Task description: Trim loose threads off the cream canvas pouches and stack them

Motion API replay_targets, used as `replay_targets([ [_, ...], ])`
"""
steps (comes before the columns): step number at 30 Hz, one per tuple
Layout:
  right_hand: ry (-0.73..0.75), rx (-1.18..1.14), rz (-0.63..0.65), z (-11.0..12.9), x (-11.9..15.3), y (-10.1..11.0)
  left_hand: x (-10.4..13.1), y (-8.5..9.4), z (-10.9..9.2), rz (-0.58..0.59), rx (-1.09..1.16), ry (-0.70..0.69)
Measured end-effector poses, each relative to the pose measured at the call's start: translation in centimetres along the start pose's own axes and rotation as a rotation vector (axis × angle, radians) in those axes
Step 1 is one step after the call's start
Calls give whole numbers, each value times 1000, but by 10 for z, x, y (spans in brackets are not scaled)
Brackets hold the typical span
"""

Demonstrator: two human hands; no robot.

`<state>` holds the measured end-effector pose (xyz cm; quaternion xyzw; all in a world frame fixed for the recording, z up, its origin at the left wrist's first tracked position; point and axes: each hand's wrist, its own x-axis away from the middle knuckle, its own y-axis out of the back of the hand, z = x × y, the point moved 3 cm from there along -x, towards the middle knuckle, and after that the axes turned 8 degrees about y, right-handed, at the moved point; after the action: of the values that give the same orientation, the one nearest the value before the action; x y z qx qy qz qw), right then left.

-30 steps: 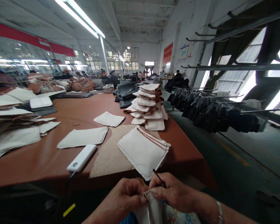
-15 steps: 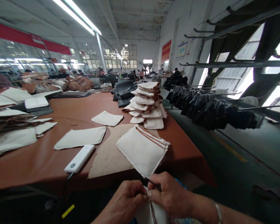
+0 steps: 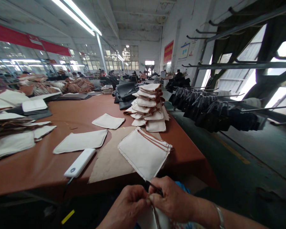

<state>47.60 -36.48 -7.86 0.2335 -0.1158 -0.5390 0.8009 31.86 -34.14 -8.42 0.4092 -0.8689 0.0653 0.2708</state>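
Note:
At the bottom of the view, my left hand [image 3: 131,202] pinches the edge of an off-white fabric pouch [image 3: 160,219] with a brown strip along its opening. My right hand [image 3: 173,197] is closed against it, its thumb at the same edge, thumbs almost touching. A slim dark tool [image 3: 149,184] sticks out of my right fist; its kind is mostly hidden by the fingers. Just beyond my hands, a small stack of off-white fabric pouches [image 3: 143,152] lies at the table edge, one corner hanging over, brown edges showing at its right side.
The brown-covered table [image 3: 78,111] bears a tall pile of pouches [image 3: 150,108], two single pieces, a white power bank [image 3: 79,163] with a cable, and black folded material [image 3: 125,92]. More stacked pieces [image 3: 14,143] lie left. A rack with hanging dark items [image 3: 209,111] stands right.
The whole view has shifted slightly, so things sit a little further left. Both hands keep their grip at the pouch's edge, with hardly any movement.

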Motion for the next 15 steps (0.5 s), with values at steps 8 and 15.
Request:
replay_targets([
  [8,-76,-191,-43,-14,-4,-5,5,-2,-7,-7,-2,-56],
  [15,-27,-318,44,-2,-1,10,4,3,-2,59,-47,-27],
])
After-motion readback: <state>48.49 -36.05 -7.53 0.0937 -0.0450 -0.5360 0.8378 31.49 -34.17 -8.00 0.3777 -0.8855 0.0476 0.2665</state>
